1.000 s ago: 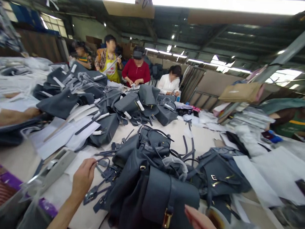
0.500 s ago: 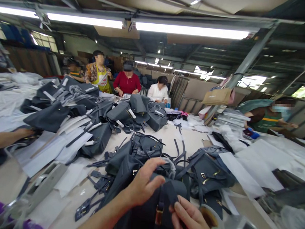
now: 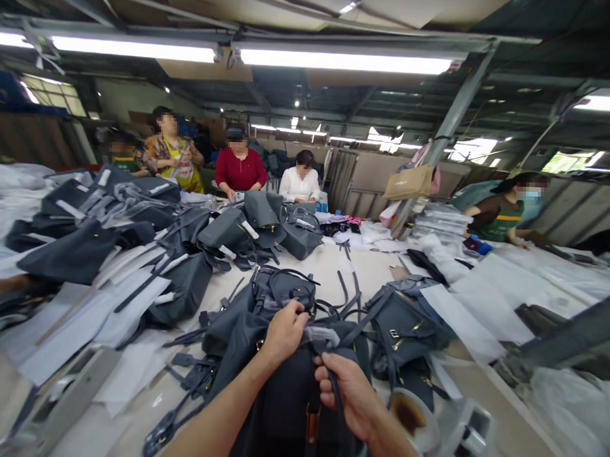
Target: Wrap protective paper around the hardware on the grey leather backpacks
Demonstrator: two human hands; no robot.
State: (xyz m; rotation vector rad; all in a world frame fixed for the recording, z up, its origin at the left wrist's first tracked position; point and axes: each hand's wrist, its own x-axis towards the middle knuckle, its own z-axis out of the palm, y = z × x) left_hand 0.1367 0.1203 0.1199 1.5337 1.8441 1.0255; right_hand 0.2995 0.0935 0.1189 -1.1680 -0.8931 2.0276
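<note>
Close in front of me stands a dark blue-grey backpack [image 3: 286,408] with a gold buckle [image 3: 312,423] on its front. My right hand [image 3: 347,390] is closed on a dark strap [image 3: 337,399] of this bag, just above and right of the buckle. My left hand [image 3: 285,331] is at the bag's top with its fingers curled together; whatever they grip is hidden. Beside its fingertips lies a handle wrapped in clear plastic [image 3: 322,336]. Another backpack [image 3: 285,288] lies just beyond my left hand.
A backpack [image 3: 406,332] lies to the right, near a cup of brown liquid [image 3: 407,415]. Piled backpacks [image 3: 235,229] and white paper sheets [image 3: 91,321] cover the left. Co-workers [image 3: 240,166] stand across the table; another person's arm [image 3: 3,286] reaches in at left.
My right hand has moved up with the strap, which now hangs down from it. My left hand's fingers, spread before, are now curled together at the bag's top. The view has turned right.
</note>
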